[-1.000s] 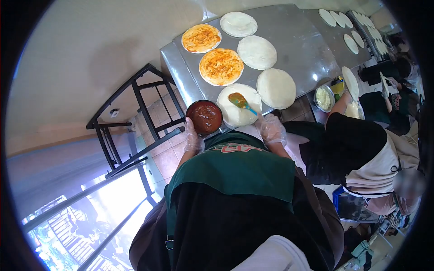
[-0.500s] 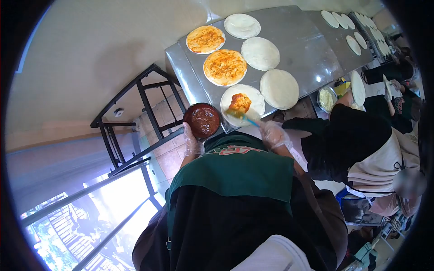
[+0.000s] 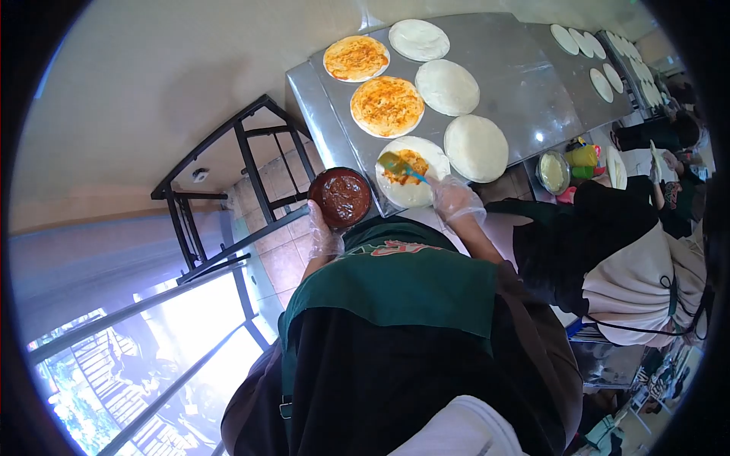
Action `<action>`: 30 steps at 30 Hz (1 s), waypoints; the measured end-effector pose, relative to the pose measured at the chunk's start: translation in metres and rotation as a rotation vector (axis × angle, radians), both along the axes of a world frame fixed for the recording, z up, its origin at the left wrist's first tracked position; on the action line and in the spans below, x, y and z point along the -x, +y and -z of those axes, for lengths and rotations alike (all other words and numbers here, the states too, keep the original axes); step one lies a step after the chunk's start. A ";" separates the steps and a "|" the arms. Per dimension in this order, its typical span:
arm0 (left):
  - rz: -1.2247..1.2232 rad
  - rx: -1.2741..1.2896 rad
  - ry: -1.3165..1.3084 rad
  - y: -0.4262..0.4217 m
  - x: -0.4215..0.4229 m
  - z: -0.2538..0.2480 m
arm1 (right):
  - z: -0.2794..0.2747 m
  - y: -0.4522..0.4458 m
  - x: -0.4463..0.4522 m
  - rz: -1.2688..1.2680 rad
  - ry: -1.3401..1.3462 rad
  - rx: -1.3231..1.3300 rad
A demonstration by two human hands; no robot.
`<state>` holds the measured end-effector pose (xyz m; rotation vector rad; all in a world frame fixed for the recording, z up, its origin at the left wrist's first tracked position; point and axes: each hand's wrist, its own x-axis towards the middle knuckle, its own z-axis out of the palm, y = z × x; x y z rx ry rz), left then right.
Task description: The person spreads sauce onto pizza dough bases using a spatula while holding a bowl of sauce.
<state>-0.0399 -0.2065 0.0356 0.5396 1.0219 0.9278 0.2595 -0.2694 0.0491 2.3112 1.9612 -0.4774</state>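
Observation:
My left hand (image 3: 323, 234), in a clear plastic glove, holds a dark round bowl (image 3: 367, 210) of red-brown sauce (image 3: 342, 196) beside the table corner. My gloved right hand (image 3: 458, 202) is closed round the blue handle of a spoon (image 3: 393, 162), whose head looks coated in sauce. The spoon head rests over the nearest round of pizza dough (image 3: 414, 196), touching or just above an orange-red sauce patch (image 3: 411, 162) in its middle. Two sauced dough rounds (image 3: 387, 106) lie farther left. Plain dough rounds (image 3: 476, 149) lie to the right.
The steel table (image 3: 525, 99) carries more dough rounds at its far end. A black metal frame (image 3: 247, 152) stands left of it. At the right, a co-worker in a light apron (image 3: 627, 266) stands near a bowl of pale shreds (image 3: 553, 172) and a yellow container (image 3: 582, 156).
My right hand has moved slightly up, and the spoon head has swept toward the dough's far left side, spreading the sauce patch. The bowl stays in my left hand. The view has shifted slightly.

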 end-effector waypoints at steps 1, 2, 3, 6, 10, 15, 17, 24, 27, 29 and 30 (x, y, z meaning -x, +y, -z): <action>-0.002 0.003 -0.001 0.000 0.001 0.000 | 0.009 -0.008 0.000 -0.013 0.000 -0.020; -0.004 0.008 -0.002 0.001 0.002 0.001 | 0.009 -0.018 -0.003 -0.043 0.011 -0.026; -0.008 -0.011 -0.022 0.001 0.004 0.004 | 0.003 -0.027 -0.007 -0.074 0.022 -0.031; -0.023 -0.025 -0.045 0.001 0.005 0.012 | -0.061 -0.011 -0.001 -0.070 0.001 0.131; -0.007 0.007 -0.017 -0.002 0.002 0.001 | -0.057 0.009 0.005 -0.037 -0.025 0.045; 0.010 -0.054 -0.058 0.003 0.004 0.000 | -0.073 -0.028 0.002 -0.122 -0.013 0.157; -0.015 -0.066 -0.058 0.003 0.004 0.000 | -0.085 -0.030 -0.004 -0.121 -0.031 0.182; 0.025 -0.069 -0.073 0.004 0.000 -0.010 | -0.023 0.019 0.005 0.061 -0.117 -0.052; -0.003 -0.082 -0.095 0.006 0.002 -0.001 | -0.035 0.012 -0.013 0.227 -0.167 0.023; -0.010 -0.082 -0.082 0.003 0.000 -0.003 | -0.045 0.009 -0.015 0.264 -0.144 0.044; -0.006 -0.070 -0.081 0.001 -0.001 -0.007 | -0.042 0.008 -0.007 0.228 -0.140 0.010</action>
